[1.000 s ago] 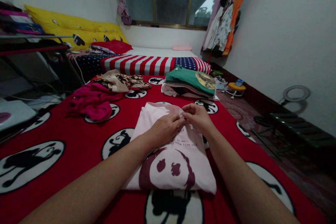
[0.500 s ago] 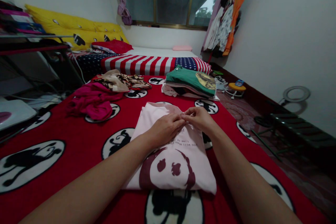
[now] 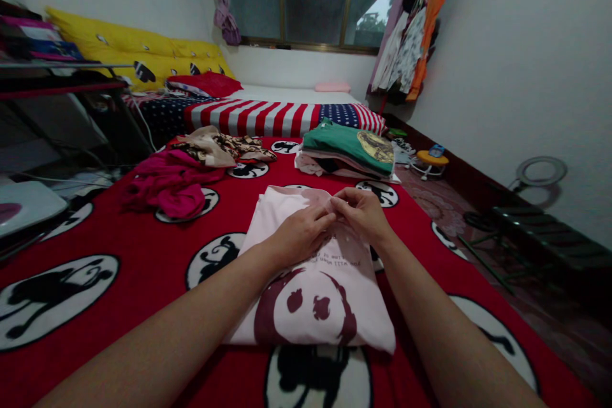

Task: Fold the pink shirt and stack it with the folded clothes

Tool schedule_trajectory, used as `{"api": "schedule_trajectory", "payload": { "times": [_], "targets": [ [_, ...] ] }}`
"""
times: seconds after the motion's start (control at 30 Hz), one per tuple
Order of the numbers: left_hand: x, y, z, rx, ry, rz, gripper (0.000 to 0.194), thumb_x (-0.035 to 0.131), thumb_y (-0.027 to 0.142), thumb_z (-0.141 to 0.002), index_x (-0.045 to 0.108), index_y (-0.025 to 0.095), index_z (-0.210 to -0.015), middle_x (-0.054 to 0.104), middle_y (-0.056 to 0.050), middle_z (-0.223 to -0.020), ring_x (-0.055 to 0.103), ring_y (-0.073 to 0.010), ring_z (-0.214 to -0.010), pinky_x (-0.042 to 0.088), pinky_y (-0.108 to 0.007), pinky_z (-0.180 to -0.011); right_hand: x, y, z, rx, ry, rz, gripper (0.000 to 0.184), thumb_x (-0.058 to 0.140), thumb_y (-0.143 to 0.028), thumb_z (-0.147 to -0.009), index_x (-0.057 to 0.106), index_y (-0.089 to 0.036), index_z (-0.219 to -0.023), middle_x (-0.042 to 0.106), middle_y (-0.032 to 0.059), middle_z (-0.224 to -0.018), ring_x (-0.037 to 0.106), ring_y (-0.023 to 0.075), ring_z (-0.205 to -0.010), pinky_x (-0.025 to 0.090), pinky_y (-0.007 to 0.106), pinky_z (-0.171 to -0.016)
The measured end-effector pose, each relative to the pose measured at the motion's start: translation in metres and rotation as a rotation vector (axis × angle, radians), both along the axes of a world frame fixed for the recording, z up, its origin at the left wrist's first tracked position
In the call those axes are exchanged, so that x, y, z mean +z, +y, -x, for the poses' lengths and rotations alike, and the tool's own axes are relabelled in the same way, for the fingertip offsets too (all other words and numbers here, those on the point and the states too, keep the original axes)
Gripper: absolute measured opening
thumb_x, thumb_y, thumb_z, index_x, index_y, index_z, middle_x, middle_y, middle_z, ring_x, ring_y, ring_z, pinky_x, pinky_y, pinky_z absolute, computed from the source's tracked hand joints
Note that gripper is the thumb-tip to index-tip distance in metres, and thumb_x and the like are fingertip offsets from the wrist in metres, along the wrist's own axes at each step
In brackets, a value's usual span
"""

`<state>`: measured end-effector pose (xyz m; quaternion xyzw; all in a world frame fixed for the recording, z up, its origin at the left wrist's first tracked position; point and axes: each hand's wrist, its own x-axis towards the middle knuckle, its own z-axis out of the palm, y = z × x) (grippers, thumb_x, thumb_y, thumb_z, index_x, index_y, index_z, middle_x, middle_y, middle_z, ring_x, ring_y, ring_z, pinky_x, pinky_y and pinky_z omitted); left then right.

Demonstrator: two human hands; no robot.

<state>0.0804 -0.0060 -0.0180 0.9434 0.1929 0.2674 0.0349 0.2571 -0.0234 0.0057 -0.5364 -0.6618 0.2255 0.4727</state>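
A folded pale pink T-shirt (image 3: 310, 325) with a dark maroon print and small lettering lies in front of me on the red blanket (image 3: 157, 255). My left hand (image 3: 306, 229) rests over the upper part of the shirt, its fingertips closed on the fabric near the collar. Right beside it, my right hand (image 3: 363, 213) pinches the same spot between thumb and fingers. Both sets of fingertips meet there, and the bit of cloth between them is mostly hidden.
A crumpled magenta garment (image 3: 167, 185) and a beige patterned one (image 3: 210, 146) lie at the far left. A stack of folded clothes topped by a green shirt (image 3: 339, 140) sits at the far right. Beyond the blanket's right edge stands a yellow stool (image 3: 433, 158).
My right hand has lifted slightly at the collar, its fingers shifting a little up and left. My left hand and the shirt stay nearly where they were.
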Motion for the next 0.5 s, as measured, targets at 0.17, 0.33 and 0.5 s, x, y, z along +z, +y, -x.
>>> {"api": "schedule_trajectory", "payload": {
  "times": [0.17, 0.33, 0.5],
  "targets": [
    [0.000, 0.000, 0.000, 0.009, 0.025, -0.014, 0.030, 0.047, 0.022, -0.092, 0.056, 0.016, -0.119, 0.059, -0.010, -0.104, 0.054, -0.0211, -0.093, 0.047, -0.035, -0.083, 0.002, -0.001, 0.002, -0.045, 0.037, -0.025, 0.021, 0.059, -0.035, -0.078, 0.067, -0.017, -0.072, 0.061, 0.0003, -0.062, 0.052, 0.0123, -0.055, 0.039, 0.022, -0.051],
    [0.001, -0.001, 0.001, 0.001, 0.022, -0.004, 0.033, 0.045, 0.024, -0.094, 0.055, 0.017, -0.125, 0.060, -0.010, -0.103, 0.055, -0.0203, -0.092, 0.047, -0.034, -0.082, 0.003, 0.002, -0.001, -0.147, 0.120, -0.047, 0.021, 0.061, -0.036, -0.073, 0.068, -0.016, -0.071, 0.063, 0.0017, -0.065, 0.052, 0.0124, -0.055, 0.040, 0.023, -0.052],
    [0.004, -0.001, 0.000, -0.035, -0.014, 0.019, 0.030, 0.042, 0.024, -0.095, 0.059, 0.019, -0.120, 0.060, -0.010, -0.103, 0.056, -0.0183, -0.090, 0.047, -0.032, -0.081, 0.001, 0.005, -0.009, -0.248, 0.268, -0.013, 0.024, 0.064, -0.040, -0.066, 0.065, -0.016, -0.069, 0.058, -0.0004, -0.059, 0.045, 0.0101, -0.047, 0.035, 0.023, -0.044]
  ]
}}
